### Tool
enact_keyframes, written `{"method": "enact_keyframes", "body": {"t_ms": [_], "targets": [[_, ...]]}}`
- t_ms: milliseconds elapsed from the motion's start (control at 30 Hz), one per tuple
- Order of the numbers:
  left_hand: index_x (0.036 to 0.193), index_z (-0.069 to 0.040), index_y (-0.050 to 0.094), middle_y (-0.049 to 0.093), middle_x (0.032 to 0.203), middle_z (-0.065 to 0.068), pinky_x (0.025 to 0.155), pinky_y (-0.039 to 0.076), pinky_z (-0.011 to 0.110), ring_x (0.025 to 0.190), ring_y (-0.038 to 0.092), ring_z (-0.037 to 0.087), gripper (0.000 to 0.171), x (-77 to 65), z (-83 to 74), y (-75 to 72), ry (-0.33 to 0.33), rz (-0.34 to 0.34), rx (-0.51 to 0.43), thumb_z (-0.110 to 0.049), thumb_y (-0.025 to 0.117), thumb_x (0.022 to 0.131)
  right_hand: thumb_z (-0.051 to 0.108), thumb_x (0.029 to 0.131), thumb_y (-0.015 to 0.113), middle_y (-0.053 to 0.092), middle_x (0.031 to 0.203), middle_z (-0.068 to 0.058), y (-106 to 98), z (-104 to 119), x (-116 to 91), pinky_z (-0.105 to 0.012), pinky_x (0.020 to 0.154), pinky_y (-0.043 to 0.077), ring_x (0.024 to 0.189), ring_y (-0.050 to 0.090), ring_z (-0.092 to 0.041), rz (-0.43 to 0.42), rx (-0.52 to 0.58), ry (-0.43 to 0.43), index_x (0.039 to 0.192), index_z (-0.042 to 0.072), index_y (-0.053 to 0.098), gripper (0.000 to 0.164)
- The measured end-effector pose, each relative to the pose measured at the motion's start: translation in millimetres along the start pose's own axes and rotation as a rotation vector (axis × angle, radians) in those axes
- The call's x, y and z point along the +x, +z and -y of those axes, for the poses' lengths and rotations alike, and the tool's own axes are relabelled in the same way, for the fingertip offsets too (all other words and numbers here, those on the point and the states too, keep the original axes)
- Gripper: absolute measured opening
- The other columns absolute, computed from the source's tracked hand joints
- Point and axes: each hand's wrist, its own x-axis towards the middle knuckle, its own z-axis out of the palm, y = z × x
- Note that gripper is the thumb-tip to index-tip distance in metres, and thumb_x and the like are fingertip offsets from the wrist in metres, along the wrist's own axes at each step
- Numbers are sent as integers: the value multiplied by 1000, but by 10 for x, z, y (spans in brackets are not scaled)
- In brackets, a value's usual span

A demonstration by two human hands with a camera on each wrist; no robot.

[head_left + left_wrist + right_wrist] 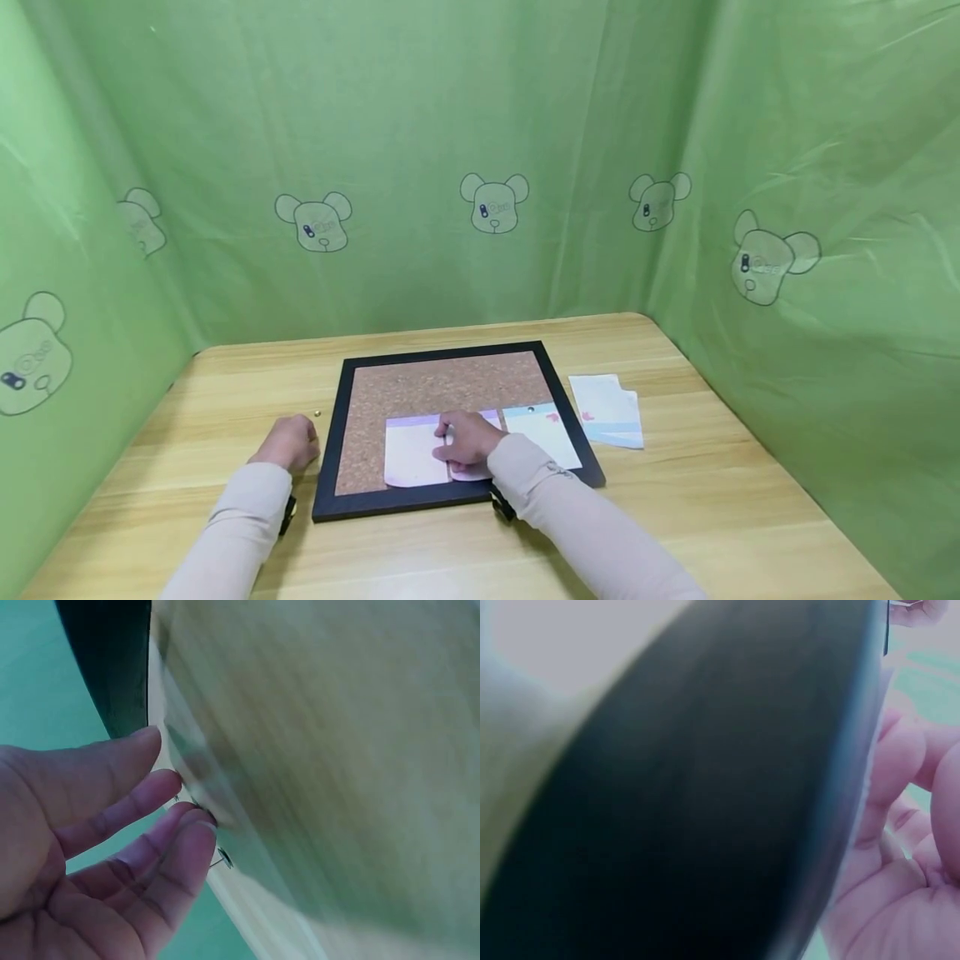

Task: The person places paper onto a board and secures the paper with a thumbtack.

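Observation:
A cork board (pixel 442 379) in a black frame lies on the table. My right hand (pixel 468 437) rests over two purple-edged paper sheets (pixel 415 458) on its lower part, thumb and index finger bent with a gap between their tips. The hand covers much of the sheet nearer the right. Beside them lies a blue-edged sheet (pixel 543 435) with a silver thumbtack (pixel 531 409) at its top. My left hand (pixel 288 442) is down at the tabletop left of the frame, its thumb apart from the loosely bent fingers. Near those fingertips, a thumbtack (pixel 225 858) shows in the left wrist view.
More paper sheets (pixel 607 404) with blue bands lie right of the board, partly overlapping. A small brass-coloured tack (pixel 317 413) sits on the wooden table (pixel 247 375) just beyond the left hand. Green curtains (pixel 405 108) enclose the back and sides.

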Motion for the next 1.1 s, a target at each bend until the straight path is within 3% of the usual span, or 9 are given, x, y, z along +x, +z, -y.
{"method": "enact_keyframes", "body": {"t_ms": [300,467,833,967,1100], "targets": [[95,7,68,65,98,24,81,54,48,97,61,41,18,8,20,21,-31,-30,-39,14,61,80,14,88,73,57,52,-1,-7,-1,-1,-17,39,41,42,52,-7,-7,12,-6,102,10,61,19],[87,3,68,65,93,21,79,53,47,93,61,38,21,11,50,36,-21,-59,-58,18,59,76,14,88,73,57,52,0,-3,1,-5,-17,40,40,42,51,-7,-9,3,-4,102,11,61,19],[75,-2,67,65,80,11,70,54,42,78,59,27,12,-7,40,11,1,-59,-26,10,65,74,17,89,72,58,53,0,1,-10,-9,-18,42,40,44,52,-8,-8,-20,4,104,12,62,19],[79,0,67,65,84,15,71,54,42,80,59,29,15,-15,48,-38,-22,-43,-38,12,60,75,17,88,73,58,54,-1,-1,-6,-22,-18,42,41,44,52,-8,-12,-9,7,103,12,62,19],[93,7,66,64,97,26,81,53,48,93,60,40,19,-4,55,-96,-55,-27,-51,13,57,77,17,88,73,58,55,-1,-2,-2,-31,-18,43,41,44,52,-8,-16,-7,10,103,13,62,19]]}}
